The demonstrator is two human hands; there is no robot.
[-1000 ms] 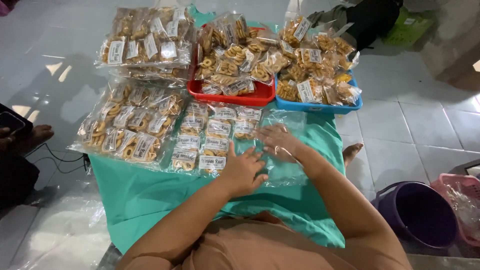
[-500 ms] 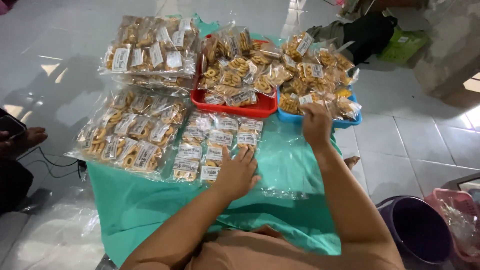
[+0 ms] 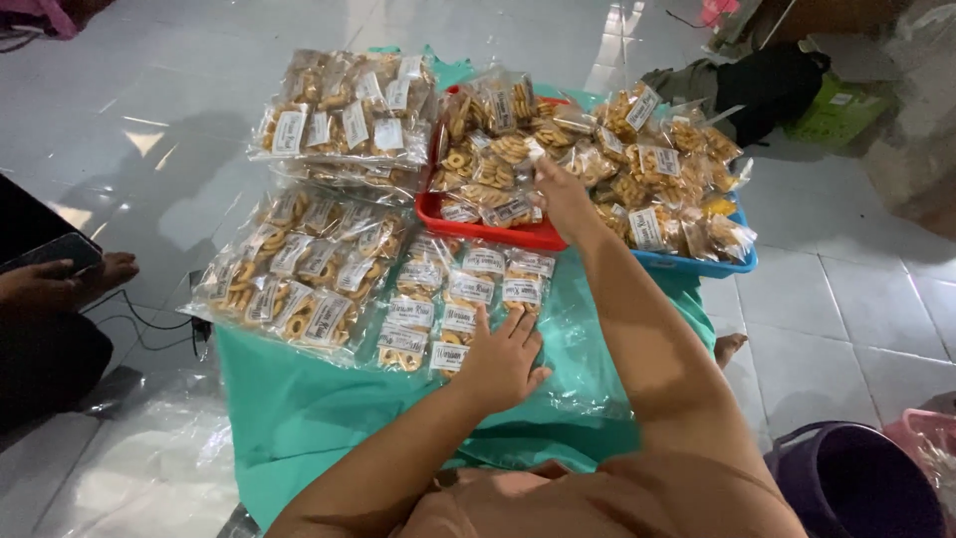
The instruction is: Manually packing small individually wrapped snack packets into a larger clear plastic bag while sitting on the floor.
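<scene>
Two hands (image 3: 503, 359), two trays (image 3: 478, 227) (red, blue)

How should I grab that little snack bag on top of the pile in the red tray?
Probably pinch the snack packet by its loose upper plastic edge, coming from above and the near side as the right hand does. The packets lie heaped and overlapping in the red tray, so only their tops are free.

Glossy clear plastic snack packets (image 3: 468, 299) with matt paper labels lie on matt green cloth (image 3: 299, 408). Beyond the cloth, the red tray (image 3: 498, 231) and blue tray (image 3: 697, 264) look smooth plastic; the floor tiles (image 3: 149, 90) shine.
</scene>
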